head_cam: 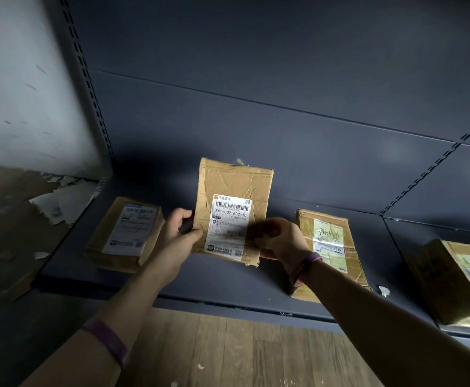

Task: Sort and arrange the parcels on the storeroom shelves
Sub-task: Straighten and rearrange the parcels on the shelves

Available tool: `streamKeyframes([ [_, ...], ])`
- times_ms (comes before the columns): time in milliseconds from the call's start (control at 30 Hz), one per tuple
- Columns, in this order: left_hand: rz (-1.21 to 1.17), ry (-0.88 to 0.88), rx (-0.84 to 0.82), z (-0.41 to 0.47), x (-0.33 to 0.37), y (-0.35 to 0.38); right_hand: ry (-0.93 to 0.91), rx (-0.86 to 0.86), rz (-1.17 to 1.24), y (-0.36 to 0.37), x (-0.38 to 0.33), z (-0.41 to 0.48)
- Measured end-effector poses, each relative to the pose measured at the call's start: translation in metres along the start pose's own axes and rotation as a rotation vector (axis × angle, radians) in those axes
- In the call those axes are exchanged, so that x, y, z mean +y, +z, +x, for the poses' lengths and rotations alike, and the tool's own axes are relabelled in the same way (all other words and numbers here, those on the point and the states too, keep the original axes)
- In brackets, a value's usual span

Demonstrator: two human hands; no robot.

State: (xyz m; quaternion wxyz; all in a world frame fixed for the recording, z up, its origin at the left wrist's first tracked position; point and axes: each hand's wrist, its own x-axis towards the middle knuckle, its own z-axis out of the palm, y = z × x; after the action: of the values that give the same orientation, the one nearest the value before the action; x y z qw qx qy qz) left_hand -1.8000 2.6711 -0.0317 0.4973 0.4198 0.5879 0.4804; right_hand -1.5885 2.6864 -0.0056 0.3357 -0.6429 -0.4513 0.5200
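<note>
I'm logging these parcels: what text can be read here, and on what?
"841-G07 E02-10": white label on the held parcel.
"申通快递": top of that label.
Labels on the left parcel, the right parcel (handwritten) and the far-right parcel: too blurred to read.

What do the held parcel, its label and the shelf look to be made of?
The held parcel looks like brown corrugated cardboard, matte and creased, wrapped in glossy clear tape that wrinkles and catches light. The label is white printed paper, probably adhesive. The shelf seems to be dark grey painted metal, likely steel, judging by its smooth panels and slotted upright.
</note>
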Motion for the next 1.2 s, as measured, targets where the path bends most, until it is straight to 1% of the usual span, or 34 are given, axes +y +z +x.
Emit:
streamKeyframes([
  [233, -0.011, 0.042, 0.023, 0.002, 0.000, 0.001, -0.002, -0.012, -0.025, 0.001, 0.000, 0.002],
  [333, 0.106, 0.038, 0.021, 0.002, -0.001, -0.003, -0.035, 0.009, -0.158, 0.002, 0.003, 0.003],
  [400, 0.161, -0.004, -0.001, 0.003, -0.005, -0.003, -0.046, -0.007, -0.261, 0.003, 0.005, 0.003],
  [500, 0.218, -0.106, -0.025, 0.003, -0.015, -0.002, 0.007, -0.070, -0.369, 0.008, 0.013, 0.002],
  [600, 0.258, -0.111, -0.032, 0.004, -0.025, 0.002, 0.017, -0.076, -0.468, 0.012, 0.019, 0.002],
  [700, 0.291, -0.131, -0.034, 0.007, -0.029, 0.002, 0.023, -0.065, -0.493, 0.015, 0.017, 0.003],
  [767, 0.374, -0.166, -0.044, 0.010, -0.024, 0.000, 0.062, -0.068, -0.466, 0.014, 0.015, 0.002],
  [800, 0.432, -0.158, -0.012, 0.012, -0.021, 0.000, 0.085, -0.066, -0.438, 0.012, 0.014, 0.001],
  [867, 0.467, -0.051, 0.101, 0.014, -0.004, 0.002, 0.107, -0.034, -0.384, 0.001, 0.010, -0.005],
  [933, 0.400, 0.085, 0.125, 0.011, 0.018, 0.018, 0.097, 0.010, -0.342, -0.020, 0.003, -0.016],
  [1000, 0.359, 0.149, 0.046, 0.001, 0.039, 0.049, 0.066, 0.052, -0.317, -0.050, -0.002, -0.025],
  [1100, 0.273, 0.138, -0.092, -0.014, 0.051, 0.107, 0.072, 0.117, -0.284, -0.101, 0.001, -0.033],
  [1200, 0.244, 0.044, -0.170, -0.025, 0.046, 0.162, 0.043, 0.206, -0.354, -0.151, 0.019, -0.034],
])
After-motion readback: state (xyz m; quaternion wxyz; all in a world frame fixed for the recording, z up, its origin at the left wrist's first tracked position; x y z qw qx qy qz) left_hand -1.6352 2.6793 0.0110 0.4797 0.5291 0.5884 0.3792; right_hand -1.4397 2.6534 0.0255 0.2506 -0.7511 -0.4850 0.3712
